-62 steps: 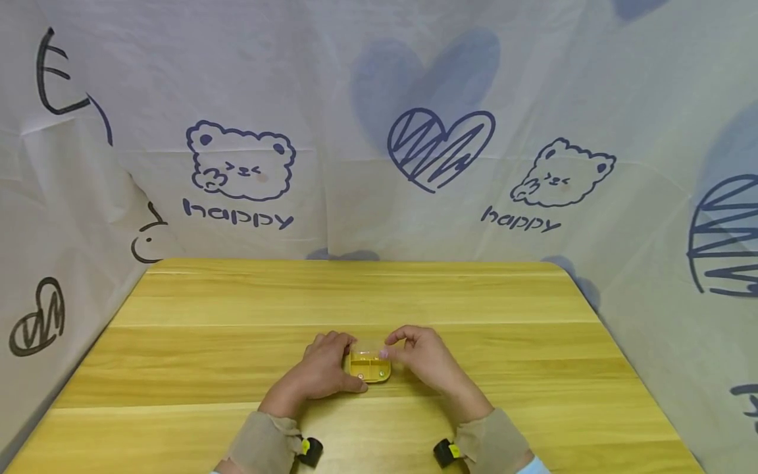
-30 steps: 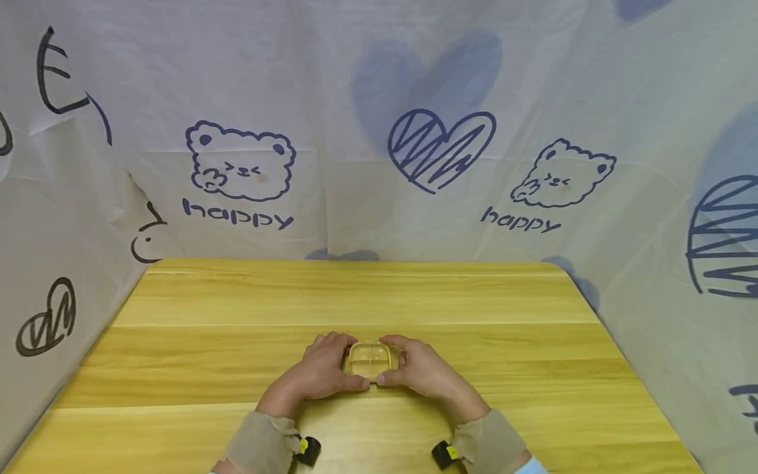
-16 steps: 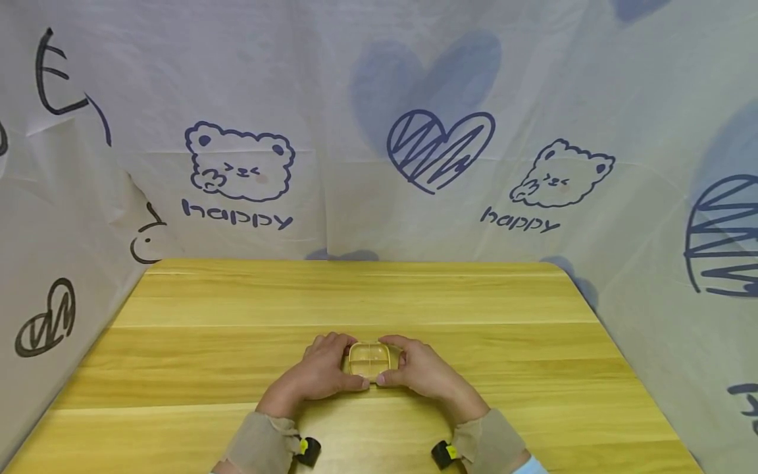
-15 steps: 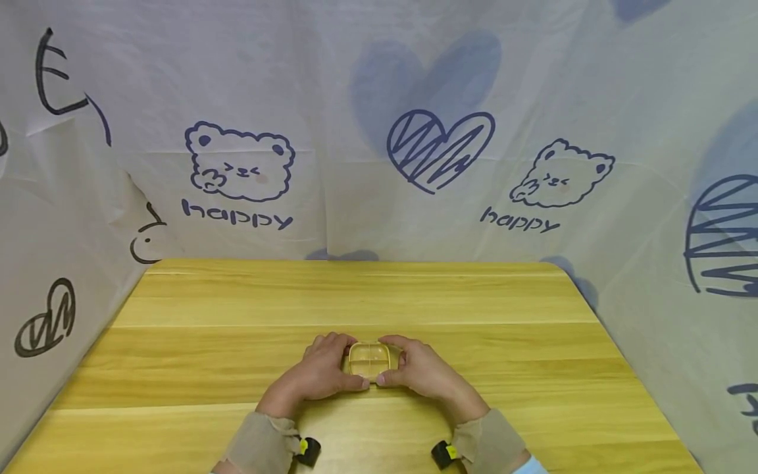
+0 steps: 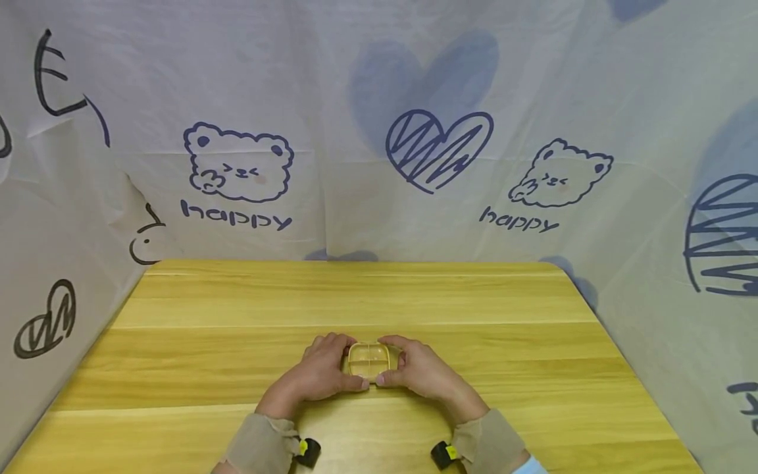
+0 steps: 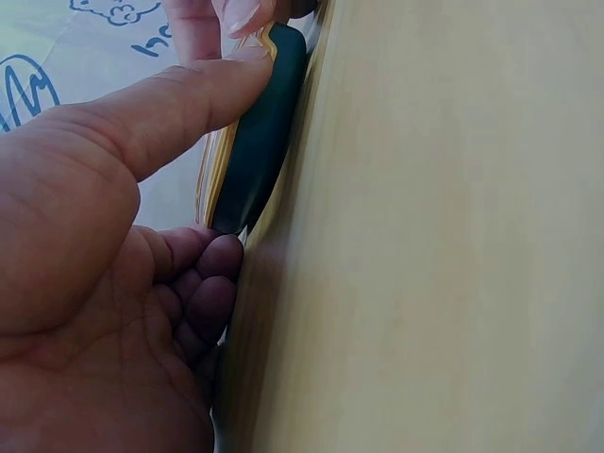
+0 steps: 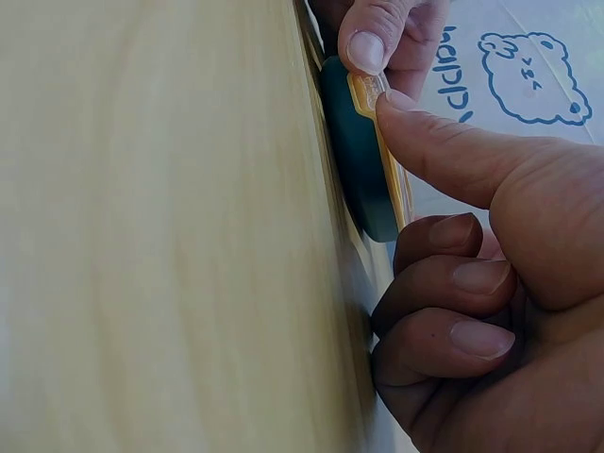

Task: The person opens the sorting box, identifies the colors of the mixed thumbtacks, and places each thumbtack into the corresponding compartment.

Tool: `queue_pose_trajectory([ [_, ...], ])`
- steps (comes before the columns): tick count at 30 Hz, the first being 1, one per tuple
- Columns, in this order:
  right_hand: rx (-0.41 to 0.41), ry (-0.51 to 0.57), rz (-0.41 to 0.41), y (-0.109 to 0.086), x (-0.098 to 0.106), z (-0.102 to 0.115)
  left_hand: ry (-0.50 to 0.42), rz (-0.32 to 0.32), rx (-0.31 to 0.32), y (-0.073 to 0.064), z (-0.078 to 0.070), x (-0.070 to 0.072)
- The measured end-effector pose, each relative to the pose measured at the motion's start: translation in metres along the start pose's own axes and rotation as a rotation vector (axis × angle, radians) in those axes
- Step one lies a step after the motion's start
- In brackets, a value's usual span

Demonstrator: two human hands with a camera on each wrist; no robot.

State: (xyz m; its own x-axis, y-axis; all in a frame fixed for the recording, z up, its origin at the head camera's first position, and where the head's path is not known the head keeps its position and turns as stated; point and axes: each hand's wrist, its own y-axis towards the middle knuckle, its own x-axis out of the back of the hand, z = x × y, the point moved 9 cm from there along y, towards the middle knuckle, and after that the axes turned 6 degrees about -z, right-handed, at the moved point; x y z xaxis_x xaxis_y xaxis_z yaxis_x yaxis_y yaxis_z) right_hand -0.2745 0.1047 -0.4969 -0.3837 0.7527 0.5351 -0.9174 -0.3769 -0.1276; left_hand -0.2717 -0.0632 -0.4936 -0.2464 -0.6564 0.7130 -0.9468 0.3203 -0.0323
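A small pill box (image 5: 370, 361) lies flat on the table in the head view, its clear lid down over a yellow interior split into compartments. Both wrist views show its dark green base (image 6: 266, 132) and yellow rim. My left hand (image 5: 323, 370) grips the left side, thumb at the near edge and fingers curled round the far left corner. On the other side my right hand (image 5: 424, 370) holds it the same way, with its thumb (image 7: 444, 151) on the near rim. Whatever lies inside the box is too small to make out through the lid.
The wood-grain table (image 5: 485, 296) spreads out around the hands. Behind it and at both sides hangs a pale cloth (image 5: 343, 197) with bear and heart drawings. A black wrist camera (image 5: 309, 451) is strapped to the left wrist, another (image 5: 443, 454) to the right.
About two seconds ago the lid stood raised, with my right fingers at it. It has since come down over the compartments, and my right hand has moved to the box's right side.
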Motion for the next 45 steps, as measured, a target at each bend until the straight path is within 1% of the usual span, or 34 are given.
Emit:
queue_pose_trajectory([
  [5,0.001,0.003,0.001,-0.0006,-0.0002,-0.0004,0.002,0.001,0.005,0.001,0.0006,-0.001],
  [19,0.018,0.004,0.002,-0.0019,-0.0008,-0.0013,-0.015,-0.013,0.011,-0.0021,-0.0017,-0.0005],
  [25,0.02,-0.019,-0.007,-0.0024,-0.001,-0.0023,-0.013,-0.016,0.017,-0.0012,-0.0013,-0.0023],
  [31,0.033,-0.082,-0.037,-0.0001,-0.0006,0.0016,0.004,-0.031,0.005,-0.0001,-0.0009,-0.003],
  [38,0.024,-0.074,-0.039,0.001,0.0007,0.0028,0.003,-0.037,0.003,0.0019,-0.0001,-0.0012],
  [45,0.027,-0.064,-0.039,-0.0008,0.0021,0.0016,0.024,-0.022,-0.025,0.0004,-0.0026,-0.0025],
])
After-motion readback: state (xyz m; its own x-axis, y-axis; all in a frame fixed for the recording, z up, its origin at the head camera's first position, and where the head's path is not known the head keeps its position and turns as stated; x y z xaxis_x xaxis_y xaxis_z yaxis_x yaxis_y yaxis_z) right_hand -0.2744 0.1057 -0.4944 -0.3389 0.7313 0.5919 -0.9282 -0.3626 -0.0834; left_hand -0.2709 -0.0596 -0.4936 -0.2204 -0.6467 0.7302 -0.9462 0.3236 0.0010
